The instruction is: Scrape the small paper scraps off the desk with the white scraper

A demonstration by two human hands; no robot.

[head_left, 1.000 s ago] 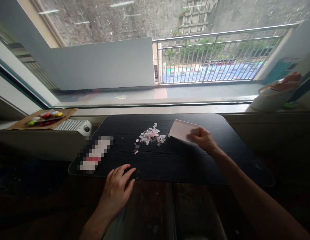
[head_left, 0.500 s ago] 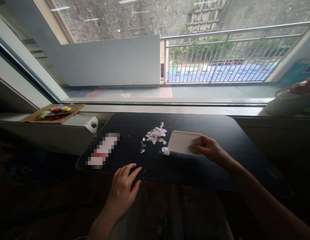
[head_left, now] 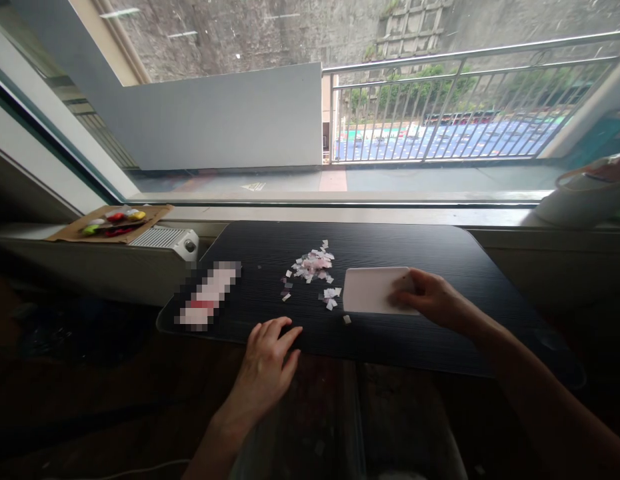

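My right hand [head_left: 435, 297] grips the right end of a flat, pale rectangular plastic scraper [head_left: 369, 291] with rounded corners, held low over the dark tabletop [head_left: 420, 243]. Left of its edge is a small cluster of paper scraps [head_left: 331, 297], and one single scrap [head_left: 347, 320] lies just below it. Farther up sits a larger heap of white and pinkish paper bits [head_left: 314, 264], with a few strays on its left. My left hand [head_left: 273, 353] hovers or rests at the table's near edge, fingers apart and holding nothing.
A blurred-out pinkish-white and red item [head_left: 210, 297] lies at the table's left end. Beyond, a cardboard sheet [head_left: 80, 230] with colourful small items rests beside a white radiator [head_left: 165, 241]. The window sill [head_left: 390, 215] runs along the back; a pale rounded object [head_left: 565, 200] stands at right.
The scraper has moved slightly right and down, away from the scraps. The small cluster has spread, and one scrap now lies apart. My left hand has shifted right and a little upward.
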